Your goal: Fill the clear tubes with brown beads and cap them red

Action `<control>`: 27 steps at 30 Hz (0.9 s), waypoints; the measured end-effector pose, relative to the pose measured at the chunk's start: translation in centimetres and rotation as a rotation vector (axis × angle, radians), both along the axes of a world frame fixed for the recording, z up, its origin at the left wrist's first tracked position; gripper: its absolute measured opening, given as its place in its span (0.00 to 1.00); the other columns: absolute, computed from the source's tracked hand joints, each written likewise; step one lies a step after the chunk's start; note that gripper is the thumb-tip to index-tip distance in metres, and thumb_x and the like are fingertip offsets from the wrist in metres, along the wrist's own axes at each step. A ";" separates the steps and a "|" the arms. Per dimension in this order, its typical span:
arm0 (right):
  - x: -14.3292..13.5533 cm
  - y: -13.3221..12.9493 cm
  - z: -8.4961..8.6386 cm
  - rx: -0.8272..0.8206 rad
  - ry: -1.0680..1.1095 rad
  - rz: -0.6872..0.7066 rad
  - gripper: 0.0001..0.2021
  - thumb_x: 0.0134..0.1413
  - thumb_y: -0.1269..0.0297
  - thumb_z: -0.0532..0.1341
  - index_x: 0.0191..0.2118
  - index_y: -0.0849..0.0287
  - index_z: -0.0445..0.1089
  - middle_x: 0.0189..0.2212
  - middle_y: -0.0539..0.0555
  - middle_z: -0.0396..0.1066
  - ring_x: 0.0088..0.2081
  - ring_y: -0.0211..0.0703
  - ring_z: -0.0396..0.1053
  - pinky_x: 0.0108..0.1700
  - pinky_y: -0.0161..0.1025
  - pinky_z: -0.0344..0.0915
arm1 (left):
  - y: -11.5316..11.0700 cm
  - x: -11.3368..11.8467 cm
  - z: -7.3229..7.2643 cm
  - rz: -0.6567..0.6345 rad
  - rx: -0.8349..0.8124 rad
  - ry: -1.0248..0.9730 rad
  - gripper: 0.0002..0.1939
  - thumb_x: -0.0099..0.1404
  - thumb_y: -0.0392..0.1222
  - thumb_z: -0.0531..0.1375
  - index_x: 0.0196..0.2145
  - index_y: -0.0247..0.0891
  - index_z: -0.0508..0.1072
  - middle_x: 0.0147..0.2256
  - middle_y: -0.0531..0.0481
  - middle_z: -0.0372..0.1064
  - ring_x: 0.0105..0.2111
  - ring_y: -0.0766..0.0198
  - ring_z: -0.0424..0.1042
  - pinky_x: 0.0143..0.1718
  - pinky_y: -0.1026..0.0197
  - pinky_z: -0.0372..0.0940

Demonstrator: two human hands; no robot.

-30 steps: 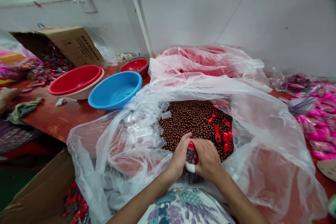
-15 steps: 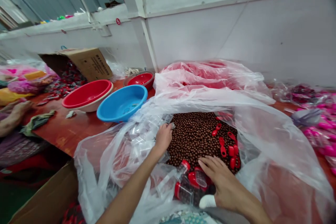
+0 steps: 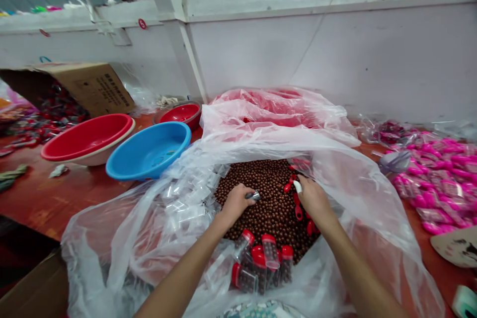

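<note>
My left hand is closed around a small clear plastic bottle, just over a heap of small brown balls. At the heap's right side, my right hand, with a white cover on its thumb, pinches at a red cap; its fingers partly hide the contact. More red caps with looped ends lie below it. Nearest me are several filled bottles with red lids. Empty clear bottles are piled left of the balls. A translucent plastic bag surrounds everything.
Blue and red basins stand left, before a cardboard box spilling red-topped items. Behind the balls sits another bag with red contents. Pink packed items lie right. A white wall closes off the back.
My left hand has moved with the bottle from the heap's left edge over the balls. My right hand has left the filled bottles and gone forward to the red caps. The view has turned right.
</note>
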State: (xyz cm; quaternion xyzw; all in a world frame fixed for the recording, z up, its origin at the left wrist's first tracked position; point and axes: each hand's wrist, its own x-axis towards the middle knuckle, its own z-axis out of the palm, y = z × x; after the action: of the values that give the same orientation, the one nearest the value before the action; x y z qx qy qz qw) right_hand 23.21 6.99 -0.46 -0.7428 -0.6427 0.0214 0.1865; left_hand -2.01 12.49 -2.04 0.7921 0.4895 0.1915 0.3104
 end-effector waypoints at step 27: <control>-2.5 -1.2 -1.4 0.046 1.079 0.009 0.24 0.48 0.57 0.58 0.54 0.52 0.61 0.48 0.54 0.68 0.43 0.46 0.69 0.41 0.42 0.67 | -0.1 3.3 -1.9 0.150 -0.530 -0.665 0.21 0.42 0.34 0.68 0.38 0.33 0.75 0.33 0.48 0.73 0.32 0.64 0.70 0.39 0.62 0.62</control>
State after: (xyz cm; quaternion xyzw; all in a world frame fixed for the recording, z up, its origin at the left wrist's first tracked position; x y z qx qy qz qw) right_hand 20.70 5.83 -1.87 -0.6194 -0.4592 0.3866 0.5060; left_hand 1.28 12.42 -3.91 0.5424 0.4513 0.3261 0.6292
